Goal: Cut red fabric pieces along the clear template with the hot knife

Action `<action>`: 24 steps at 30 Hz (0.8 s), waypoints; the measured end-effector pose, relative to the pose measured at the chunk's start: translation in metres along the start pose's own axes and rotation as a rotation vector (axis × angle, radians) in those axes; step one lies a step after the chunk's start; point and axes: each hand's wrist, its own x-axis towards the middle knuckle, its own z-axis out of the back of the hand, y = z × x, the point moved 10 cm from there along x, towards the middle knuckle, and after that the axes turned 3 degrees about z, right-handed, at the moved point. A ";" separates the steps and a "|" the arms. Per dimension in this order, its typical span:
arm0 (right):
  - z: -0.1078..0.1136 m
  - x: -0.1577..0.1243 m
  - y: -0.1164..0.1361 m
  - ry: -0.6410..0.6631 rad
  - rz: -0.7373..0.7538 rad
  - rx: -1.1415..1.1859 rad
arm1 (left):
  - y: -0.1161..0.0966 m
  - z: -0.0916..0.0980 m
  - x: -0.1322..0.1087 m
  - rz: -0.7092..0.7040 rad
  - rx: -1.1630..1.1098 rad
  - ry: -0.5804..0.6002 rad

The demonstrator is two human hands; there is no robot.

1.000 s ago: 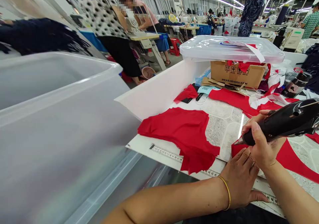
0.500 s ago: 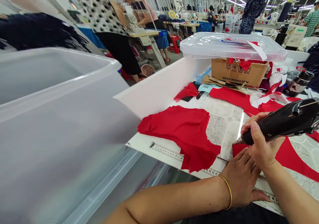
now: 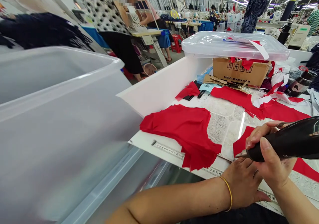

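My right hand (image 3: 272,157) is wrapped round a black hand-held tool (image 3: 291,141) with a pointed metal tip; its exact kind I cannot make out. The tip points left, at the near edge of a red fabric piece (image 3: 240,143), and whether it touches the cloth I cannot tell. My left hand (image 3: 243,182), below a gold bangle, lies flat at the table's near edge with its thumb spread. Its fingertips are partly hidden beneath my right hand. Left of both hands, a stack of red cut fabric (image 3: 181,127) overlaps a measuring tape (image 3: 168,150) along the edge.
A large translucent bin (image 3: 62,127) stands left of the table. Towards the back are a cardboard box (image 3: 236,72) under a clear plastic lid (image 3: 234,44), red strips (image 3: 231,97) and a dark bottle (image 3: 300,84). Other people (image 3: 107,21) are at sewing tables beyond.
My right hand and the tool have moved down and slightly right, with the tip now lower on the red piece. More of that piece shows above the tool. My left hand stays nearly in place.
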 end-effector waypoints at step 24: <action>0.063 0.056 -0.018 -0.288 0.145 -0.115 | 0.022 0.011 0.032 -0.012 0.047 0.041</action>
